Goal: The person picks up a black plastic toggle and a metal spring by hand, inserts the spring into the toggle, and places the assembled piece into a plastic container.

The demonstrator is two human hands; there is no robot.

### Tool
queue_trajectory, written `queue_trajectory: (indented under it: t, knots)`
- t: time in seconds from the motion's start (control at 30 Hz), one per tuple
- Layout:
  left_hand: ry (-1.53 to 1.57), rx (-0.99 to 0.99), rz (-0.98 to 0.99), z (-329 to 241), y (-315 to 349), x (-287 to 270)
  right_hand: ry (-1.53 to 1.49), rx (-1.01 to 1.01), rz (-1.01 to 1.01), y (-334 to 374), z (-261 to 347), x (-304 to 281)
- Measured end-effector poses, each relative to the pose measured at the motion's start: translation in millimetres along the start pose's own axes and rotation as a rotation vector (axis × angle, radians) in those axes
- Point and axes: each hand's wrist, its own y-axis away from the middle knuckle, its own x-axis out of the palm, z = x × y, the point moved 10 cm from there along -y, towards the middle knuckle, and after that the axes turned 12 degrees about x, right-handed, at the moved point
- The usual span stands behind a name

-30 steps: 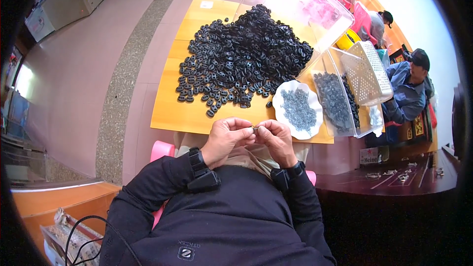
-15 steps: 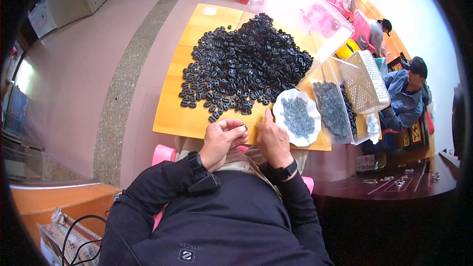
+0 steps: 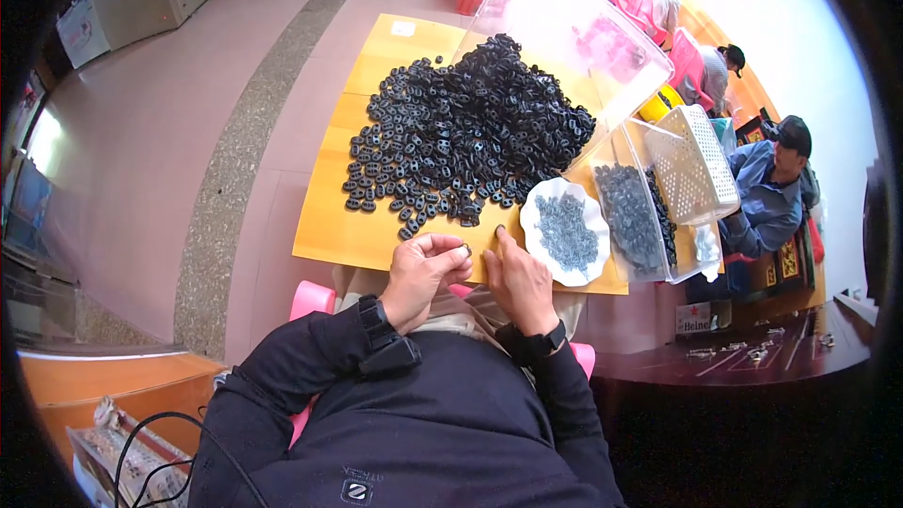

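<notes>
At the table's near edge, my left hand [image 3: 425, 279] is closed, with thumb and index finger pinching a small dark piece [image 3: 467, 250]. Just right of it, my right hand [image 3: 520, 290] has its index finger stretched forward over the tabletop, thumb apart. A dark spot shows at that fingertip, too small to make out. Beyond both hands lies a big heap of small black oval pieces with two holes [image 3: 470, 122], thinning into a loose layer leftward. A white scalloped dish [image 3: 602, 265] full of small translucent grey pieces sits beside my right hand.
A clear plastic bin [image 3: 670, 271] with dark pieces stands right of the dish on the yellow table [image 3: 324, 230]. A white perforated basket [image 3: 701, 169] rests against it. Behind the heap is a large clear tub [image 3: 611, 85]. A person in blue [image 3: 767, 188] sits at right.
My right hand's index finger has drawn slightly back, and its fingers have spread apart. My left hand keeps its pinch almost in place.
</notes>
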Motion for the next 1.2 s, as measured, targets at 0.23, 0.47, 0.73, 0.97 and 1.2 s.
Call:
queue_trajectory:
  t: [0.23, 0.47, 0.73, 0.97, 1.2]
  knots:
    - [-0.008, -0.002, -0.006, 1.1, -0.8, -1.8, -0.228, -0.037, -0.154, 4.1, -15.9, -8.4]
    - [-0.005, 0.001, -0.010, 2.2, -1.2, -2.2, -0.068, -0.037, -0.182, -0.1, -4.3, -2.3]
    - [0.004, 0.009, -0.007, 0.7, -0.8, -1.4, -0.191, -0.089, -0.187, 0.0, -2.2, -9.5]
    - [0.000, 0.026, -0.009, -0.1, -1.3, -0.7, -0.705, -0.038, 0.015, -4.2, -22.5, 9.9]
    - [0.004, 0.016, -0.006, 4.9, -2.0, -2.2, -1.169, 0.150, 0.324, -4.1, -31.9, 32.4]
